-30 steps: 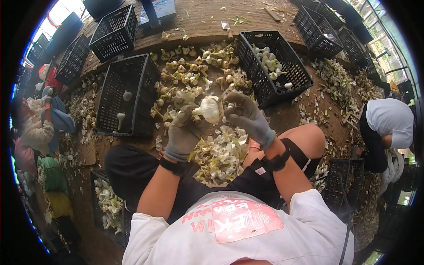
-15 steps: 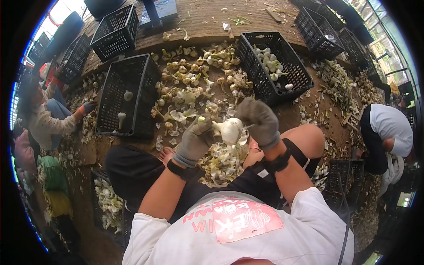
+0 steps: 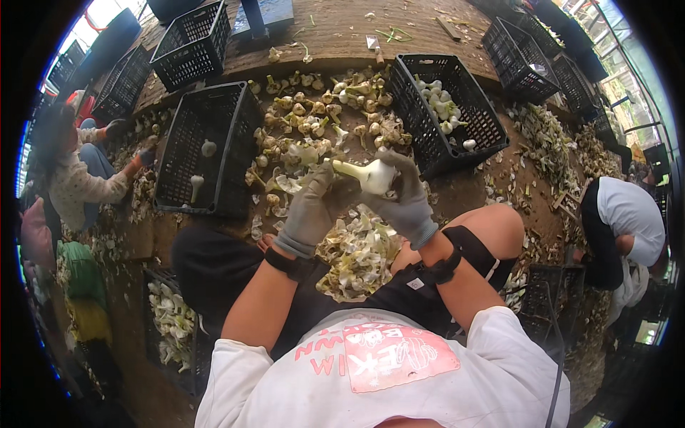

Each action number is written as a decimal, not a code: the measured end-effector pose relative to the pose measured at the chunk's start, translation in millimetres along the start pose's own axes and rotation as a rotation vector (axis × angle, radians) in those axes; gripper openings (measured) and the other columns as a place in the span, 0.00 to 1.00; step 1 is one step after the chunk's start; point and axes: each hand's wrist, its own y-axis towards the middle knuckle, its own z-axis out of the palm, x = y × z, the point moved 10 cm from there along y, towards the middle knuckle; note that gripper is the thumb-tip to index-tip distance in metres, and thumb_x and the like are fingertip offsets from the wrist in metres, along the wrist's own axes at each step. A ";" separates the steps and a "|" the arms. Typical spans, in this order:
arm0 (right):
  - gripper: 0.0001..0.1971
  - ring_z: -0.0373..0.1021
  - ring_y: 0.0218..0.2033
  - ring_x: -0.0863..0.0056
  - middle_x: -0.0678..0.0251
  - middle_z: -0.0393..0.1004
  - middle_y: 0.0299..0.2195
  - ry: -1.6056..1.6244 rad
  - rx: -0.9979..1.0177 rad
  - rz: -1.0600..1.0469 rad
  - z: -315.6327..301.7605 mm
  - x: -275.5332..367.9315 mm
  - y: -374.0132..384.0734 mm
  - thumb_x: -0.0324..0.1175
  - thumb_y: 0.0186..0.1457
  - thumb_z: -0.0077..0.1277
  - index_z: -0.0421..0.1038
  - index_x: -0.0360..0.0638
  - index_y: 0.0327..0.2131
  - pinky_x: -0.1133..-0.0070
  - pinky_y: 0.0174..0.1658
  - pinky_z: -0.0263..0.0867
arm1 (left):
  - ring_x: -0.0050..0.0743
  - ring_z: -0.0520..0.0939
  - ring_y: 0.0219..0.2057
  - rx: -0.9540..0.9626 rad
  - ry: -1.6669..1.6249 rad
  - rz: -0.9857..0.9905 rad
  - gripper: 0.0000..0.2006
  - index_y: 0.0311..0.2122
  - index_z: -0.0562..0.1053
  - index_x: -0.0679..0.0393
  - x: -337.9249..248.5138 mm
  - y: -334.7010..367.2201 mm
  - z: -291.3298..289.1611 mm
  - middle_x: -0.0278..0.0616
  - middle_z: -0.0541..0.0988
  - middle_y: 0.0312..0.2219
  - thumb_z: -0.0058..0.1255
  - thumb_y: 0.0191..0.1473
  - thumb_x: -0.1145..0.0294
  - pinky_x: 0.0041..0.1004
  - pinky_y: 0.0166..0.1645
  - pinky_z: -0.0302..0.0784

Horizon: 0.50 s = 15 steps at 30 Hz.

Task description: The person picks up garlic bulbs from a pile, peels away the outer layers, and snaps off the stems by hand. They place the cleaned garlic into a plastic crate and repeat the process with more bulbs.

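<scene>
A smooth white garlic bulb (image 3: 374, 178) with a pale green stem is held up in front of me, above a heap of peeled garlic skins (image 3: 360, 257) between my legs. My left hand (image 3: 308, 214), in a grey glove, grips the stem end on the left. Gloved likewise, my right hand (image 3: 407, 203) closes round the bulb's right side, its fingers partly behind it. Beyond my hands, many unpeeled garlic bulbs (image 3: 314, 107) with brownish skins lie spread on the ground.
At the right stands a black crate (image 3: 471, 107) with white bulbs; another black crate (image 3: 232, 143) at the left holds two bulbs. A small trowel-like tool (image 3: 376, 48) lies on the boards. Co-workers sit at left (image 3: 93, 171) and right (image 3: 628, 221).
My right hand, raised beside the bulb in a closed shape before, has come down onto it. The bulb has swung up from hanging to lying nearly level, its root end toward the right.
</scene>
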 end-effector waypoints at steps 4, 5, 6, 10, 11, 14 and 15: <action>0.29 0.68 0.42 0.58 0.59 0.65 0.45 -0.671 0.018 -0.553 19.8 50.0 -14.6 0.21 0.32 0.62 0.66 0.55 0.42 0.69 0.43 0.68 | 0.28 0.78 0.39 0.074 0.023 0.003 0.14 0.45 0.69 0.57 5.2 1.3 19.7 0.38 0.76 0.37 0.45 0.59 0.60 0.28 0.44 0.75; 0.28 0.68 0.42 0.58 0.60 0.65 0.45 -0.754 0.032 -0.665 25.9 55.3 -20.9 0.22 0.31 0.62 0.67 0.56 0.40 0.68 0.42 0.68 | 0.28 0.78 0.39 0.076 0.023 0.001 0.14 0.45 0.69 0.57 6.0 2.1 20.0 0.38 0.76 0.37 0.45 0.59 0.60 0.28 0.44 0.75; 0.27 0.67 0.41 0.58 0.61 0.65 0.45 -0.837 0.048 -0.777 32.2 58.5 -28.0 0.22 0.31 0.61 0.68 0.57 0.39 0.67 0.41 0.67 | 0.27 0.78 0.38 0.092 0.051 0.038 0.13 0.45 0.69 0.57 2.8 3.4 21.4 0.36 0.76 0.36 0.45 0.60 0.61 0.27 0.42 0.75; 0.24 0.64 0.44 0.59 0.62 0.64 0.45 -0.951 0.075 -0.940 40.0 61.1 -37.5 0.24 0.33 0.59 0.69 0.62 0.38 0.66 0.42 0.66 | 0.23 0.77 0.35 -0.028 0.112 0.123 0.11 0.45 0.70 0.56 -1.7 3.7 16.4 0.33 0.76 0.32 0.43 0.60 0.66 0.24 0.36 0.74; 0.24 0.64 0.44 0.59 0.62 0.64 0.45 -0.954 0.074 -0.939 39.1 60.9 -37.6 0.24 0.33 0.59 0.69 0.62 0.38 0.66 0.42 0.66 | 0.23 0.77 0.35 -0.026 0.111 0.122 0.11 0.45 0.70 0.56 -2.6 3.0 17.4 0.33 0.76 0.32 0.43 0.60 0.66 0.24 0.36 0.74; 0.26 0.64 0.44 0.60 0.63 0.64 0.44 -0.981 0.082 -0.949 38.3 56.3 -38.7 0.24 0.32 0.58 0.69 0.65 0.38 0.66 0.42 0.66 | 0.20 0.76 0.32 -0.032 0.131 0.072 0.11 0.46 0.69 0.57 -1.9 0.8 17.8 0.34 0.76 0.33 0.42 0.60 0.68 0.21 0.33 0.73; 0.26 0.64 0.45 0.60 0.63 0.64 0.44 -0.966 0.062 -0.942 35.1 54.4 -36.6 0.24 0.34 0.59 0.68 0.64 0.40 0.67 0.43 0.66 | 0.19 0.76 0.32 -0.034 0.163 0.065 0.11 0.47 0.69 0.58 -1.9 0.8 18.3 0.33 0.76 0.33 0.42 0.60 0.69 0.20 0.32 0.72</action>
